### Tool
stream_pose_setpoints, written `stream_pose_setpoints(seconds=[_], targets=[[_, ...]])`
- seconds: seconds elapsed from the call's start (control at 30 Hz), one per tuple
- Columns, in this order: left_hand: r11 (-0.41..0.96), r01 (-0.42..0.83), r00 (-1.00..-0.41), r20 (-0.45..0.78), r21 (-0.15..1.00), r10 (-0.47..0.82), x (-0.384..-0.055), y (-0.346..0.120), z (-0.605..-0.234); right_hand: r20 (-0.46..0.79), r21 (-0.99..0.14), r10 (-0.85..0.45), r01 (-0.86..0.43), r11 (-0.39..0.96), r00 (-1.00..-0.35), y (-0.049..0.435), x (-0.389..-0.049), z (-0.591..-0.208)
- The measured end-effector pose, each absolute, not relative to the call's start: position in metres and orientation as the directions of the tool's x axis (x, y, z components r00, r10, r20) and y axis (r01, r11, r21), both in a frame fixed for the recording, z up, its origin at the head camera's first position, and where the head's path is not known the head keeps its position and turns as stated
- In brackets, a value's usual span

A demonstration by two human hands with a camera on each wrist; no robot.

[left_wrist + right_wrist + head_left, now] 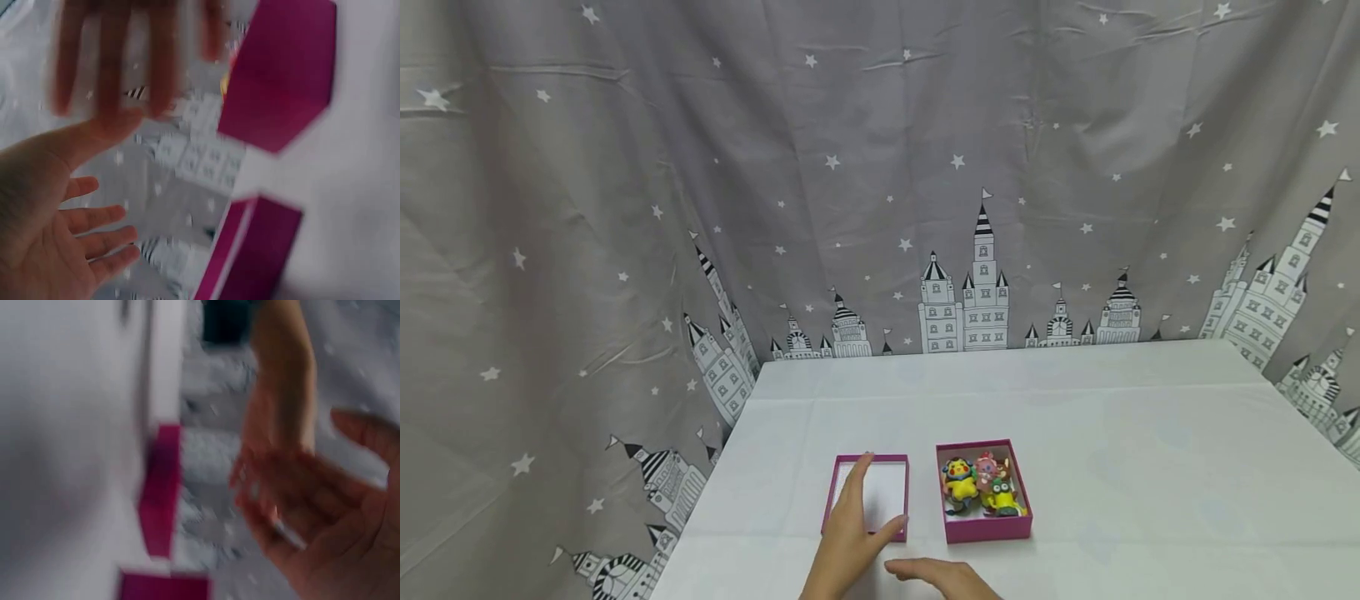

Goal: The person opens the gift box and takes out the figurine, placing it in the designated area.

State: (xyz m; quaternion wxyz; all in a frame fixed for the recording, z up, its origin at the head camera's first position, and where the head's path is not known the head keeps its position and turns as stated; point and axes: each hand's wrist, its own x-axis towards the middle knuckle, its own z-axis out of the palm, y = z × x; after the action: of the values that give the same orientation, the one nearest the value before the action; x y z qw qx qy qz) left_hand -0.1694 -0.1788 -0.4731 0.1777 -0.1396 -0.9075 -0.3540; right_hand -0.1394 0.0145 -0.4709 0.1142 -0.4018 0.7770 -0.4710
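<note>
In the head view my left hand (850, 533) is held over the near side of a shallow magenta tray or lid (907, 492) with a white inside, covering part of it. Its fingers are straight and the thumb points away to the right; nothing is in it. My right hand (943, 575) is low at the frame's bottom edge, its fingers extended toward the left hand and holding nothing. Just beyond it stands a magenta box (988, 530) with small toy figures: a yellow one (959, 479), a pink one (987, 471) and a goggled yellow one (1002, 498). Both wrist views are blurred.
The tray and box lie side by side on a white-covered table (1112, 467), with a narrow gap between them. Behind and to the left hangs a grey curtain (865, 108) printed with stars and castles.
</note>
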Motion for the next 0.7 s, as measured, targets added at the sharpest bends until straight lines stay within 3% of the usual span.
stream_pose_setpoints(seconds=[0.1, 0.2, 0.3, 0.4, 0.47, 0.57, 0.7], targets=[[0.67, 0.399, -0.902, 0.401, 0.626, 0.161, -0.176, -0.162, -0.465, 0.346, -0.779, -0.719, -0.612, 0.138, -0.602, 0.037, -0.146, -0.458], [0.626, 0.402, -0.908, 0.379, 0.668, 0.178, -0.183, -0.148, -0.463, 0.471, -0.722, -0.574, -0.667, 0.185, -0.67, 0.058, -0.155, -0.454], [0.588, 0.394, -0.916, 0.35, 0.706, 0.193, -0.19, -0.132, -0.467, 0.532, -0.728, -0.322, -0.617, 0.298, -0.783, 0.075, -0.165, -0.458], [0.561, 0.362, -0.932, 0.297, 0.744, 0.207, -0.196, -0.116, -0.476, 0.485, -0.793, -0.078, -0.475, 0.381, -0.871, 0.087, -0.176, -0.468], [0.543, 0.331, -0.943, 0.255, 0.772, 0.213, -0.198, -0.106, -0.485, 0.443, -0.833, 0.013, -0.406, 0.375, -0.897, 0.092, -0.182, -0.478], [0.522, 0.277, -0.959, 0.199, 0.807, 0.2, -0.2, -0.095, -0.498, 0.351, -0.886, 0.014, -0.327, 0.329, -0.936, 0.097, -0.188, -0.495], [0.488, 0.236, -0.97, 0.17, 0.84, 0.176, -0.201, -0.088, -0.513, 0.187, -0.933, -0.087, -0.204, 0.296, -0.979, 0.103, -0.192, -0.513]])
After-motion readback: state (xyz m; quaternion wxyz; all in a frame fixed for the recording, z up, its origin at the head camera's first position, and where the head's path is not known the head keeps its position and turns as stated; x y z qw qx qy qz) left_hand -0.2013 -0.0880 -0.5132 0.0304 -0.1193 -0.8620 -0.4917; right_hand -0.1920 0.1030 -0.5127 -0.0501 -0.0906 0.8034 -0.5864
